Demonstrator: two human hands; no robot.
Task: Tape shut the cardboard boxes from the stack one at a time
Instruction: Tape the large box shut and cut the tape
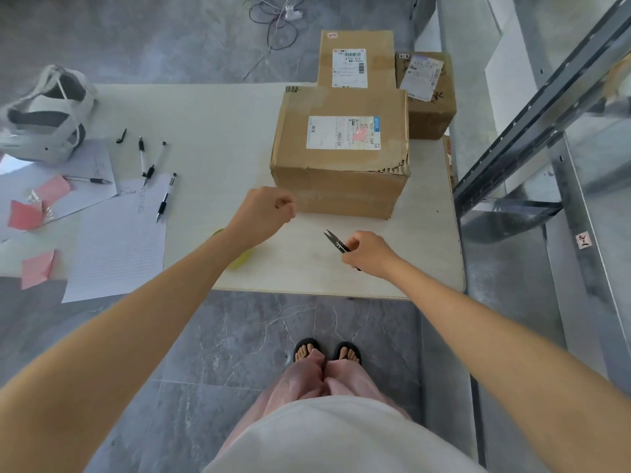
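Observation:
A big cardboard box [341, 155] with a white shipping label stands on the white table [218, 131], flaps closed. Two more boxes stand behind it: a tall one [356, 58] and a smaller brown one [431, 97] to its right. My left hand [264, 209] hovers in a fist just left of the big box's front face, holding nothing that I can see. My right hand [367, 252] grips small black snips [336, 242], blades pointing up-left, low over the table in front of the box. A yellowish tape roll [240, 259] lies mostly hidden under my left forearm.
Several pens [165, 199], lined paper sheets [116, 244] and pink notes [36, 268] cover the table's left part. A white-and-grey bag [44, 114] sits at the far left corner. A metal rack [546, 131] stands close on the right. Cables lie on the floor beyond.

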